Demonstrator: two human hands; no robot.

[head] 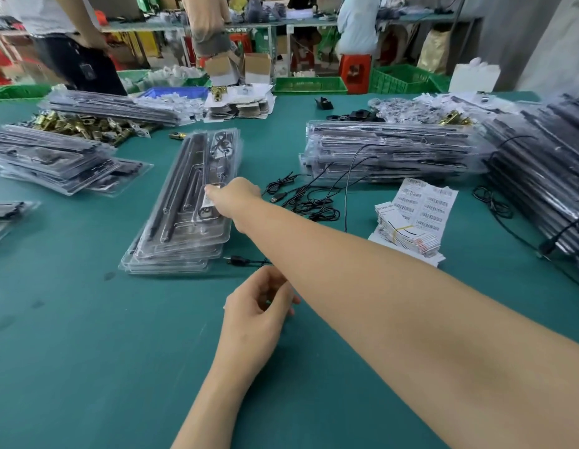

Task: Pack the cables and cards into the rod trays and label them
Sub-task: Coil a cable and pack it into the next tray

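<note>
Right hand [236,202] presses straight fingertips on the top tray [181,215]; left hand [259,307] curled, hold unclear

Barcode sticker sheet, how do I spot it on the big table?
On the green table, find the tall stack of rod trays right of centre. Just in front lies the barcode sticker sheet: flat white paper with rows of barcodes, unlike the rubber-banded cards beside it.

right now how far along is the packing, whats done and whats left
Done: the top tray of the centre stack already holds rods and a coiled cable. In hand: the right hand touches a card in it; the left hand is beside a plug. To do, it seems: loose cables, banded cards, the label sheet and the right-side tray stacks.
</note>
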